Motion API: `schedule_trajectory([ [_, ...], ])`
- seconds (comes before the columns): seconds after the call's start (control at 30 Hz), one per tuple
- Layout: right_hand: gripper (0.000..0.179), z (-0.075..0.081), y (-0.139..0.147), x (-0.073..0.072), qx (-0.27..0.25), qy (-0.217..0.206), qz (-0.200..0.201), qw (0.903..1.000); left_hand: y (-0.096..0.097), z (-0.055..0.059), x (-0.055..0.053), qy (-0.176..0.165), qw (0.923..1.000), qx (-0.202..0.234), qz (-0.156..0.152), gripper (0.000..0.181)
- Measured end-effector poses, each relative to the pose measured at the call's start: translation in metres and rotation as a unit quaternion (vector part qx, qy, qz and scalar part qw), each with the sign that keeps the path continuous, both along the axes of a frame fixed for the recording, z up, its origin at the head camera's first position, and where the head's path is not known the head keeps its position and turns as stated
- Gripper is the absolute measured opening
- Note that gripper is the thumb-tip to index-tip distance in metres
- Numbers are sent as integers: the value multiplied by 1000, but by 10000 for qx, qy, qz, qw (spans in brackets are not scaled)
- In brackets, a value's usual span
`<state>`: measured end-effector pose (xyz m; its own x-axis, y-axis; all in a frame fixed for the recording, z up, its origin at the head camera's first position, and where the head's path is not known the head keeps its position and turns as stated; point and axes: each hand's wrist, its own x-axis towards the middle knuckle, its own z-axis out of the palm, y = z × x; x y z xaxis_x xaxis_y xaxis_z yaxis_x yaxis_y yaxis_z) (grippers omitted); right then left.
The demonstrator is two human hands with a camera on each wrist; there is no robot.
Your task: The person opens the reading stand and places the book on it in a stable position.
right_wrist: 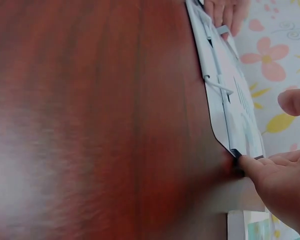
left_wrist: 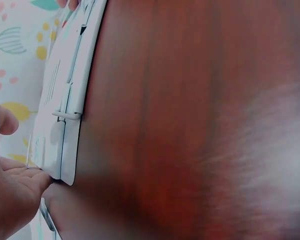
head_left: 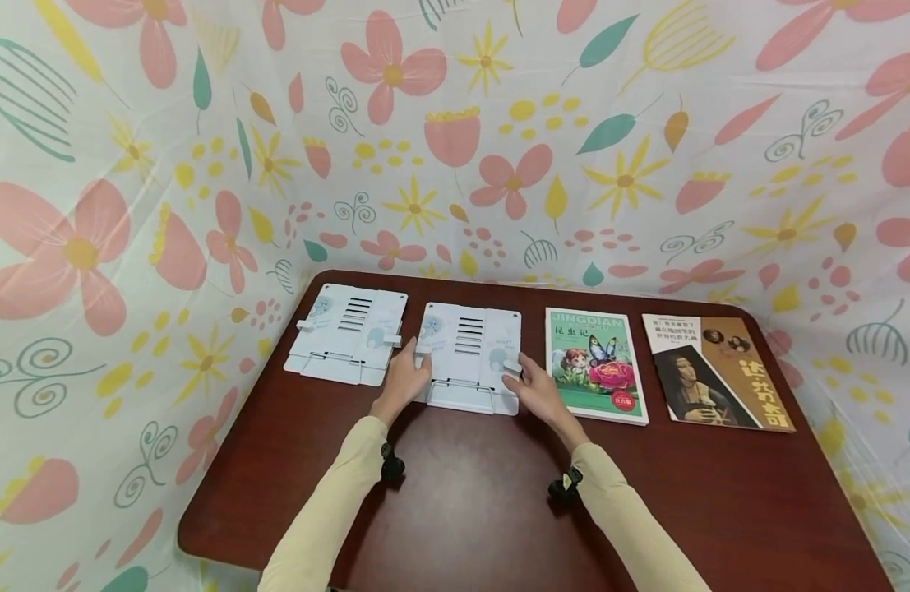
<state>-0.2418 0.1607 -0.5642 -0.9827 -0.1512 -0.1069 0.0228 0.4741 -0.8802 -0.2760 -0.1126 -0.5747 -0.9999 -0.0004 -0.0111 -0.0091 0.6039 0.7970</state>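
Observation:
A white folding book stand with slots and pale blue print lies flat on the table, between the two hands. My left hand touches its left edge. In the left wrist view the fingers reach the stand's near corner, while the thumb stays raised apart. On the opposite side, my right hand touches the right edge beside a small white side clip. The right wrist view shows fingers at the corner and the thumb lifted away from them.
A second white book stand lies to the left, close to the left hand. Right of the hands are a green children's book and a brown-and-white book with a portrait. Floral cloth walls the brown table at the back and sides.

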Motion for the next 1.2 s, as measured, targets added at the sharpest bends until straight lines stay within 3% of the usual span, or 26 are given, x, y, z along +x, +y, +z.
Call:
schedule_trajectory([
  [0.3, 77, -1, 6, 32, -98, -206, -34, 9997, 4, -2, 34, 69, 9999, 63, -48, 67],
  [0.53, 75, -4, 10, 50, -530, -257, 6, 9983, 2, -5, 59, 106, 9998, 159, -88, 68],
  [0.9, 63, -4, 16, 71, -564, -201, -155, 9981, -1, -7, 87, 128, 9993, 351, -11, 63],
  [1.03, 51, 0, 13, 80, -162, 672, -597, 9958, -5, -2, 79, 249, 9981, 534, 179, 52],
  [1.13, 33, 6, 8, 88, 296, 1595, -1090, 9807, -11, 4, 57, 221, 9975, 551, 377, 43],
  [1.2, 21, 6, 3, 93, 579, 1954, -1201, 9716, -15, 7, 37, 104, 9981, 462, 389, 38],
])
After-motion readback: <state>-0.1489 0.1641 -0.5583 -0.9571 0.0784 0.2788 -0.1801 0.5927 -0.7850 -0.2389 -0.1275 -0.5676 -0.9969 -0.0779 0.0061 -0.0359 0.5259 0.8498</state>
